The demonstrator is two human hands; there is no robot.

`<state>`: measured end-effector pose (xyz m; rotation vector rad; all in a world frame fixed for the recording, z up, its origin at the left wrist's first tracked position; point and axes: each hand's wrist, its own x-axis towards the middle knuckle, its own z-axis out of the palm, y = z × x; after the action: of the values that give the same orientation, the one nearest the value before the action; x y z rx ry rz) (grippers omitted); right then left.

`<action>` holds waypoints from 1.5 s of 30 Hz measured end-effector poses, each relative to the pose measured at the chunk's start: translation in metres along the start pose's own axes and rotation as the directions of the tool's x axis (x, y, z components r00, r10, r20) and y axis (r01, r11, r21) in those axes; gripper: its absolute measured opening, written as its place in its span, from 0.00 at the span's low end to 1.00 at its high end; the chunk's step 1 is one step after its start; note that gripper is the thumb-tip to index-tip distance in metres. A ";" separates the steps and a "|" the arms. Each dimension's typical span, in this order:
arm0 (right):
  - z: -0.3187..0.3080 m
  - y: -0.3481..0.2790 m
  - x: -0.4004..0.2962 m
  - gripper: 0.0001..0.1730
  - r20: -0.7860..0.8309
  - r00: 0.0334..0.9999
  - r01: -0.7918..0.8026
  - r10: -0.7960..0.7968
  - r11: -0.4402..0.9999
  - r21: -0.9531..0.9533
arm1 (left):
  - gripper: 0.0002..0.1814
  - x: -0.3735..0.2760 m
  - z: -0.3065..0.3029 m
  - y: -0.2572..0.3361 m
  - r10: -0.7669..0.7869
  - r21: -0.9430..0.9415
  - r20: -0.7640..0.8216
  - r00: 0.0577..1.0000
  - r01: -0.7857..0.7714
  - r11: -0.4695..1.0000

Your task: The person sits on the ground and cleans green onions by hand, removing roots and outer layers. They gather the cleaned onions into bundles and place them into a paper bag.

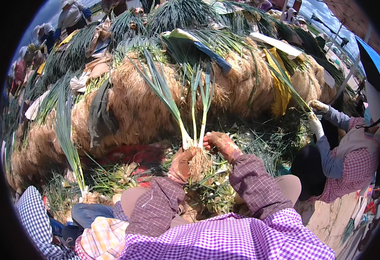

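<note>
My gloved left hand (180,164) grips a few green onions (194,138) low down, where the white stalks meet the roots. Their green leaves fan upward, and a tangle of pale brown roots (200,164) hangs between my hands. My right hand (221,144), in a stained glove, is raised beside the rightmost stalk. Its curled fingertips are at the stalk's white base; whether they pinch anything is hard to see. Below my hands lies a heap of stripped leaves and peelings (214,191).
A long stacked bank of green onions (144,94), roots facing me, stands ahead. At right, a co-worker's gloved hands (316,125) hold a stalk. A person in checked sleeves (35,214) sits at left, near another onion bunch (74,162). A dark cloth (101,113) hangs over the bank.
</note>
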<state>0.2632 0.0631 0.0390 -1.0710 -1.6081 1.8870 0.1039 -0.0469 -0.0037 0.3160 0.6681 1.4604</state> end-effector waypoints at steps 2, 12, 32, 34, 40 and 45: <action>0.010 -0.012 0.008 0.22 0.043 0.995 0.091 -0.088 0.993 -0.070 | 0.15 -0.006 0.014 0.002 0.052 0.071 0.098 0.994 -0.059 0.996; 0.008 0.011 0.021 0.21 0.030 0.998 0.041 -0.054 0.941 0.337 | 0.24 -0.005 0.004 0.000 -0.125 0.261 0.217 0.968 0.065 0.963; 0.011 0.013 0.015 0.20 0.047 0.999 -0.017 0.013 0.996 0.090 | 0.15 0.008 -0.018 -0.022 0.072 0.344 -0.013 0.997 -0.063 0.937; 0.014 0.013 0.022 0.21 0.090 0.994 -0.060 0.057 0.998 0.032 | 0.15 0.010 -0.021 -0.026 0.099 0.499 -0.035 0.994 -0.068 0.864; 0.009 0.038 0.035 0.24 0.067 0.998 -0.001 0.005 0.998 -0.067 | 0.13 0.007 -0.013 -0.031 0.178 0.736 -0.115 0.977 -0.036 0.676; 0.018 0.042 0.019 0.21 0.053 0.999 -0.019 0.011 0.988 0.155 | 0.15 0.003 -0.001 -0.014 0.126 0.311 -0.017 0.992 -0.114 0.943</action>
<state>0.2445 0.0564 -0.0065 -0.9781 -1.4559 2.0286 0.1148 -0.0461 -0.0132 0.5833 0.9241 1.4783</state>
